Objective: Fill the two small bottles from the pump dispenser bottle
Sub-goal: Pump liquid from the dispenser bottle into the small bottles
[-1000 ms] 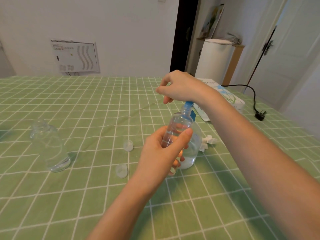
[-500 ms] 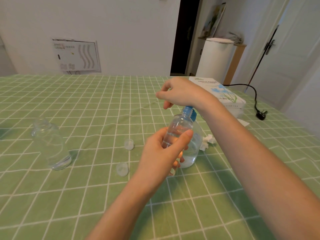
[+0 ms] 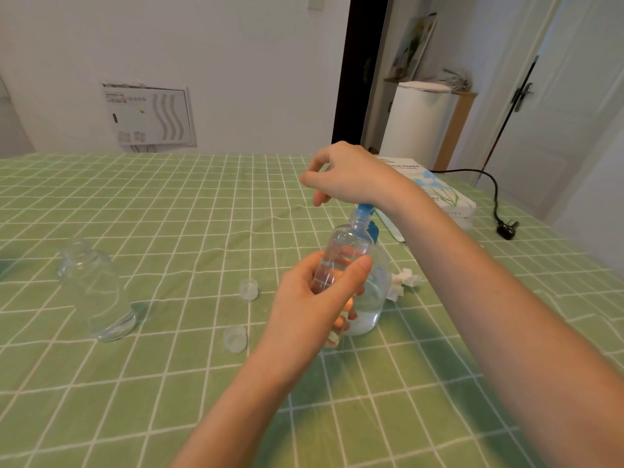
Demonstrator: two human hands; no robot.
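My left hand [image 3: 314, 298] grips a small clear bottle [image 3: 347, 246] and tilts it so its mouth sits under the blue pump head [image 3: 365, 209]. The clear pump dispenser bottle [image 3: 371, 309] stands right behind it on the table, with clear liquid in its lower part, and is largely hidden by the small bottle and my fingers. My right hand [image 3: 351, 177] rests on top of the pump head with the heel of the palm, its fingers hanging loosely curled and holding nothing. The second small bottle [image 3: 96, 292] stands uncapped at the left.
Two clear caps [image 3: 249, 289] [image 3: 235, 338] lie on the green checked tablecloth [image 3: 169, 383] between the bottles. A crumpled tissue [image 3: 403, 280] lies right of the pump bottle. A white paper box [image 3: 439, 194] and a black plug [image 3: 506, 229] sit at the far right.
Hardly anything differs. My right hand stays on the pump head with a slight shift, and my left hand keeps the small bottle under the nozzle.
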